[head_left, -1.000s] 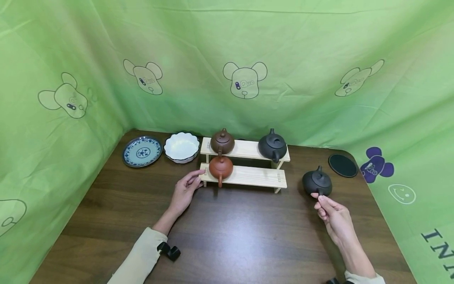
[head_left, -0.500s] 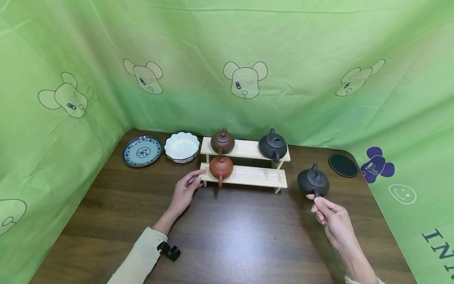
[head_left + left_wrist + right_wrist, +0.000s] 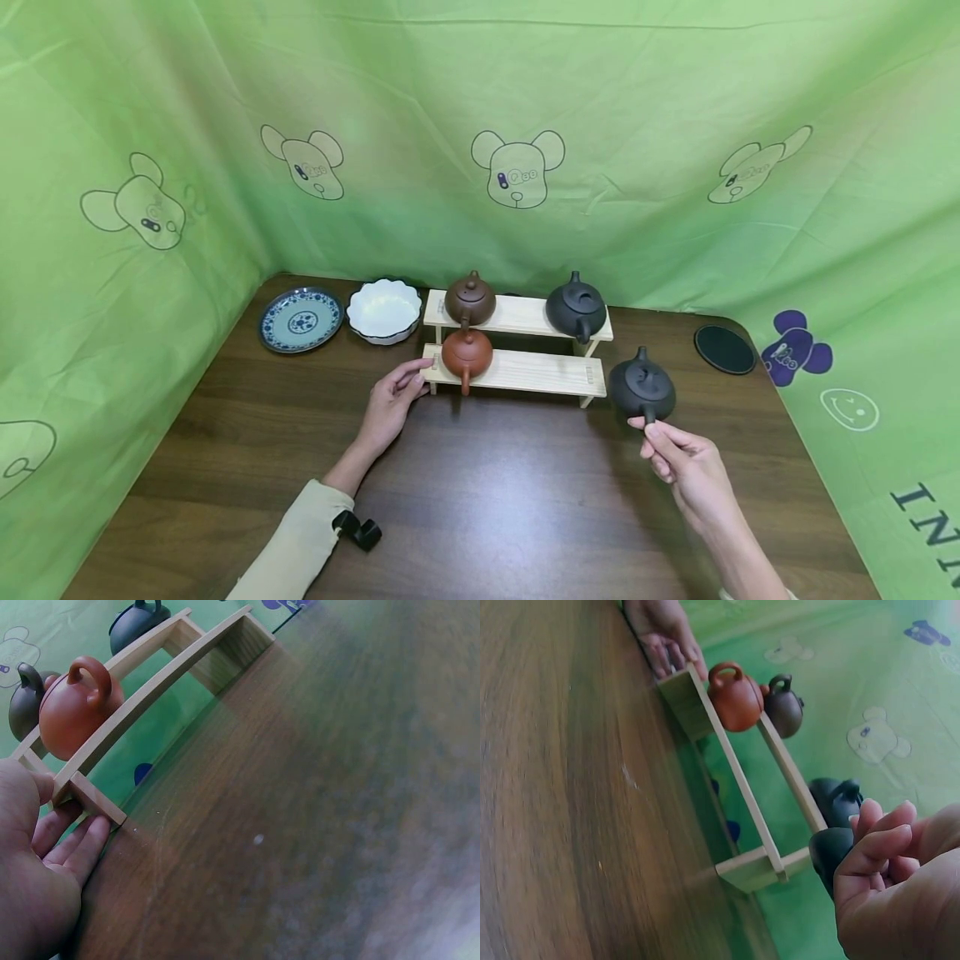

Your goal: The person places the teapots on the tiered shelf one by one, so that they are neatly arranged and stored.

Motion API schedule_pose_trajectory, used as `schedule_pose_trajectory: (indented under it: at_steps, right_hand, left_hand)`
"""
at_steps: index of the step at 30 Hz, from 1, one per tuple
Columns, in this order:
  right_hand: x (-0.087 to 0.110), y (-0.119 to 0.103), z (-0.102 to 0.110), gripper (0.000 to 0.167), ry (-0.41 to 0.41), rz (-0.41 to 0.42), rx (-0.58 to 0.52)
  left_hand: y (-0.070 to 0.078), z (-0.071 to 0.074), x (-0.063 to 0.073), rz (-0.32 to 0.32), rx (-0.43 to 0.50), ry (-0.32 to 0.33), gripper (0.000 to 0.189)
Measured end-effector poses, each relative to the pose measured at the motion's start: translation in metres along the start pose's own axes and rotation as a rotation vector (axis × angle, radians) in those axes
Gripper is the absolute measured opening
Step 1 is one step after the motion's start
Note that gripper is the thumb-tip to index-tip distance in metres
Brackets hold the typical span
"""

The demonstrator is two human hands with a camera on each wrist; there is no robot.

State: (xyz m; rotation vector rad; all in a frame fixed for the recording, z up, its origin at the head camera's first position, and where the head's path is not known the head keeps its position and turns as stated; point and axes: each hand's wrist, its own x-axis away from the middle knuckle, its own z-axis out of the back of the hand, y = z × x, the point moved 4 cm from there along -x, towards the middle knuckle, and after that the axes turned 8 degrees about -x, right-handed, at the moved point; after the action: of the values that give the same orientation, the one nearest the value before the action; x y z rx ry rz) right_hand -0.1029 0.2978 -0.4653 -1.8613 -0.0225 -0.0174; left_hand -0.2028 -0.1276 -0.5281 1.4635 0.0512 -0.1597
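My right hand point(image 3: 693, 471) pinches the handle of a black teapot point(image 3: 642, 390), which hangs above the table just right of the stand's lower shelf. In the right wrist view that teapot point(image 3: 829, 855) is partly hidden behind the fingers. My left hand point(image 3: 390, 406) grips the left end of the two-tier wooden stand point(image 3: 543, 372), thumb at the board's edge and fingers by the leg below. A red-brown teapot point(image 3: 467, 353) sits at the lower shelf's left end. On the upper shelf stand a dark brown teapot point(image 3: 471, 298) at left and another black teapot point(image 3: 576, 307) at right.
Left of the stand lie a white scalloped bowl point(image 3: 385, 310) and a blue-patterned plate point(image 3: 302, 321). A black oval coaster point(image 3: 725, 349) is at the back right. Green printed cloth point(image 3: 420, 100) hangs around the table's back and sides.
My right hand has carried the black teapot leftward, off its spot near the coaster and closer to the stand. The left hand and the stand have stayed in place.
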Motion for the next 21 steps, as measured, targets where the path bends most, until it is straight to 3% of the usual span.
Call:
schedule_pose_trajectory:
  at_steps: [21]
  right_hand:
    - [0.003, 0.014, -0.029, 0.031, -0.091, -0.055, 0.087]
  left_hand:
    - [0.000, -0.001, 0.000, 0.002, -0.006, -0.003, 0.032]
